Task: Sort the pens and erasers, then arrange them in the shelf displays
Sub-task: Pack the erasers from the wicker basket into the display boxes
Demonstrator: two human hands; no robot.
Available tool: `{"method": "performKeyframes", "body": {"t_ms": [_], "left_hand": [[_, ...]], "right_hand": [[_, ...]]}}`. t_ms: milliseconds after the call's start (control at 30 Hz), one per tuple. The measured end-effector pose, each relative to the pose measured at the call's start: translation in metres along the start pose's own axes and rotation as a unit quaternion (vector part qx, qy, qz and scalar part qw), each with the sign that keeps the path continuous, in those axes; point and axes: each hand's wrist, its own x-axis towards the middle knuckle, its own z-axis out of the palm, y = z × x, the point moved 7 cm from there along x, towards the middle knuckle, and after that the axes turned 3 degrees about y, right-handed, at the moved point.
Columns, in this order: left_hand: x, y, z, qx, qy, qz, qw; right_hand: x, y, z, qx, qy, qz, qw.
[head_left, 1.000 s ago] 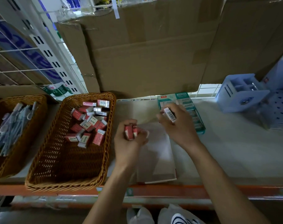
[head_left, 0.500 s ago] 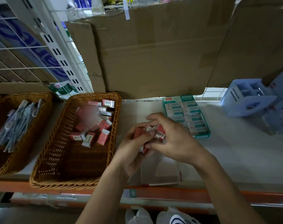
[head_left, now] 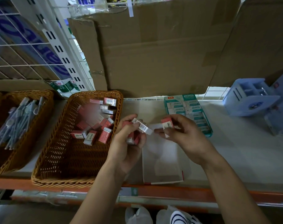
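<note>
Pale shelf (head_left: pixel 242 156) carries wicker basket (head_left: pixel 45 160) of erasers (head_left: pixel 92 136); cardboard boxes (head_left: pixel 153 62) behind.

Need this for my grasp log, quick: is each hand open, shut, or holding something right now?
Left hand: closed, fingers curled round a bunch of red erasers.
Right hand: closed, pinching a single red eraser.

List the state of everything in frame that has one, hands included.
left hand, grips several red erasers.
right hand, pinches a single red eraser.
eraser basket, partly filled, loose erasers piled at its far end.
pen basket, holds a heap of pens.
green eraser box, open, rows full.
white carton, open, looks empty.
blue pen holder, tipped over, compartments look empty.
</note>
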Motion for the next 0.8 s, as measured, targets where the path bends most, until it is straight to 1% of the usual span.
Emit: {"method": "performKeyframes", "body": {"t_ms": [67,100,200,267,333,400,467,533,567,600,633,700,733,800], "left_hand": [[0.001,-0.001,0.000,-0.025,-0.013,-0.012,1.000],[0.001,-0.002,0.000,-0.042,-0.029,-0.020,0.998],[0.000,-0.006,0.003,-0.102,-0.090,-0.056,0.989],[0.000,-0.008,0.002,-0.123,-0.097,-0.064,0.986],[0.001,-0.009,0.000,-0.120,-0.065,-0.059,0.989],[0.004,-0.010,-0.007,-0.098,-0.004,-0.042,0.994],[0.005,-0.009,-0.014,-0.069,0.050,-0.015,0.996],[0.006,-0.009,-0.018,-0.039,0.075,0.011,0.996],[0.007,-0.009,-0.019,-0.024,0.082,0.020,0.996],[0.008,-0.010,-0.021,-0.012,0.089,0.027,0.996],[0.008,-0.011,-0.022,0.000,0.097,0.033,0.995],[0.011,-0.011,-0.026,0.017,0.115,0.048,0.992],[0.011,-0.011,-0.027,0.019,0.118,0.054,0.991],[0.012,-0.012,-0.026,0.018,0.118,0.060,0.991]], "right_hand": [[-0.001,0.004,-0.001,0.090,0.016,0.029,0.995],[-0.001,0.006,-0.003,0.110,0.023,0.040,0.993],[-0.002,0.007,-0.002,0.066,0.017,0.030,0.997],[-0.003,0.006,0.000,0.022,0.003,0.015,1.000],[-0.004,0.004,0.001,-0.025,0.002,0.001,1.000],[-0.004,0.004,0.000,-0.053,0.011,-0.001,0.999],[-0.004,0.001,0.002,-0.044,0.013,-0.003,0.999],[-0.003,-0.002,0.002,-0.030,0.018,-0.008,0.999],[-0.002,-0.002,0.002,-0.044,0.022,-0.012,0.999],[-0.001,-0.001,0.002,-0.085,0.026,-0.016,0.996],[0.000,0.000,0.002,-0.155,0.029,-0.023,0.987],[0.002,0.002,0.005,-0.300,0.021,-0.049,0.952],[0.002,0.003,0.009,-0.345,0.012,-0.065,0.936],[0.003,0.005,0.018,-0.401,-0.015,-0.096,0.911]]}}
